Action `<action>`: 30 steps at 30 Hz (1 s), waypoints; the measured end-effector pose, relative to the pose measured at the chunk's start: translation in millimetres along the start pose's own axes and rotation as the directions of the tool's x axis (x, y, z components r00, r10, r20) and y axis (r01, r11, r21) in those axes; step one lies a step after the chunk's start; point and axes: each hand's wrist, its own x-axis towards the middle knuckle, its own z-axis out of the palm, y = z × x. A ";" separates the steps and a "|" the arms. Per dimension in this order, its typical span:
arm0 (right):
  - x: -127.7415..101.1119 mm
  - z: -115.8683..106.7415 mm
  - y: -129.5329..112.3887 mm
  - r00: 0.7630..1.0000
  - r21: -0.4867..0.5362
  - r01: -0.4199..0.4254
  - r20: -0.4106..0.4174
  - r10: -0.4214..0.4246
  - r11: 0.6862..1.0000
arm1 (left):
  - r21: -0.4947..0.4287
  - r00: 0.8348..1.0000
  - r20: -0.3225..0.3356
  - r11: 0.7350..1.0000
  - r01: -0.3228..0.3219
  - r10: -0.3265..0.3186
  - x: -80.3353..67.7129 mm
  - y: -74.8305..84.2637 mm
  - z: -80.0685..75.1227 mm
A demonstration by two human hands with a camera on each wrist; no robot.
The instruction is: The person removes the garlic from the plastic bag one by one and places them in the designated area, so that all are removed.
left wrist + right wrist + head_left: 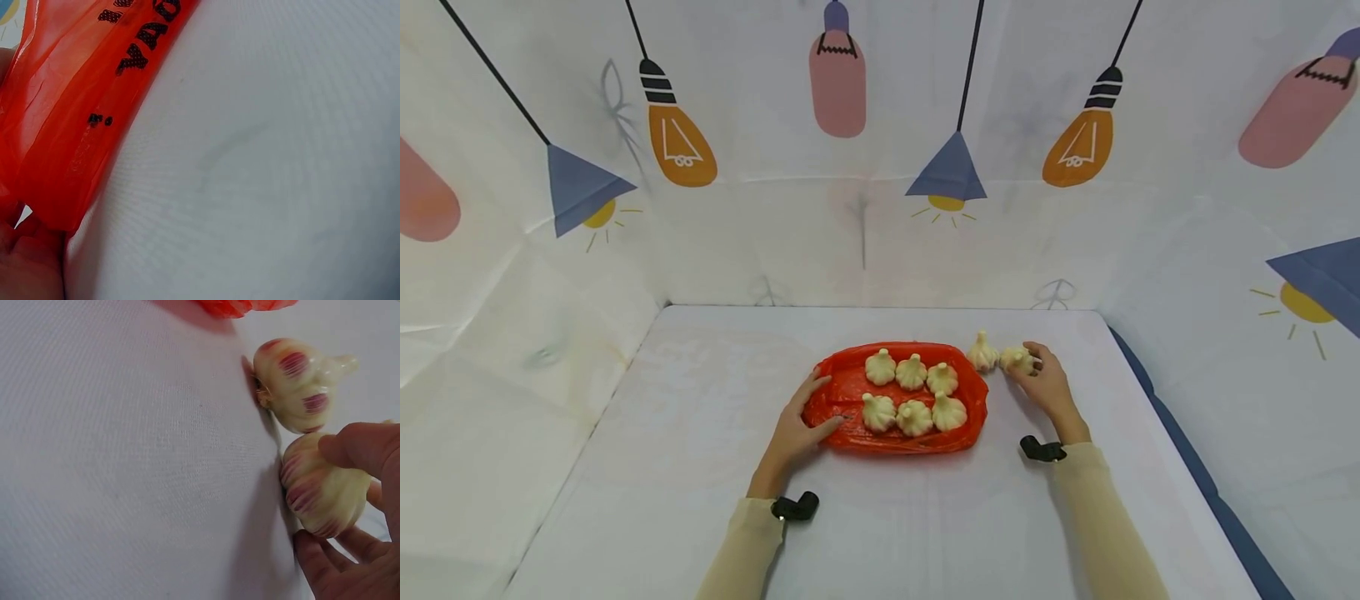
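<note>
Head view: my right hand [1047,385] is on a cream-white garlic bulb with purple streaks [1017,359], lying on the white cloth-covered table [700,417] just right of the flat red plastic bag [850,387]. Right wrist view confirms it: thumb on top of that bulb [325,487], fingertips [319,559] curled in under its lower side, so it's a pinch grip with the bulb still sitting on the cloth. Second loose garlic bulb [297,384] lies touching or almost touching the held one, on the side toward the bag; in the head view it's at [982,352], just off the bag's right edge.

Six more garlic bulbs [912,392] sit on the bag in two rows of three, stems up, packed close together.

My left hand [800,425] is at the bag's left end, fingers spread fairly straight, lying on the plastic, thumb along the near edge. It looks like it presses flat rather than grips. Left wrist view is mostly red plastic [69,112] with black printed lettering, plus bare white cloth; only a sliver of hand shows at the bottom-left corner, so finger detail from that camera is no help.

Black wrist mounts visible on both cream sleeves. Backdrop is a white sheet printed with lamps and bulbs.
</note>
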 end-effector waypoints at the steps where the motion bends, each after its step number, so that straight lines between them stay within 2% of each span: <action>1: -0.3 0.1 -0.2 1.000 -0.001 -0.001 -0.010 0.001 1.000 | 0.002 1.000 0.000 1.000 -0.002 0.002 0.1 0.3 0.2; 6: -2.1 0.9 -0.6 0.998 -0.010 -0.010 -0.062 0.010 1.000 | 0.000 1.000 0.000 1.000 -0.010 0.010 0.3 1.9 0.6; 11: -2.6 -0.3 -1.7 1.000 -0.015 -0.009 -0.029 0.008 1.000 | -0.012 1.000 0.006 1.000 0.000 0.001 0.5 1.3 0.5; 16: -1.9 -2.0 -2.6 1.000 -0.023 0.001 0.002 -0.001 1.000 | -0.015 1.000 0.006 1.000 -0.020 0.020 0.1 1.6 0.0; 21: -3.2 -1.3 -1.6 1.000 -0.041 0.013 -0.010 -0.014 0.999 | -0.019 1.000 0.000 0.999 -0.031 0.031 -0.6 0.8 0.2; 26: -4.4 0.6 -0.9 0.999 -0.042 -0.023 -0.041 0.022 0.999 | -0.031 1.000 -0.003 0.999 -0.025 0.025 -0.7 -0.3 0.5; 30: -3.9 1.0 0.9 0.999 -0.070 -0.016 -0.029 0.014 0.997 | -0.030 1.000 0.003 0.999 -0.025 0.025 -1.4 -0.9 -0.3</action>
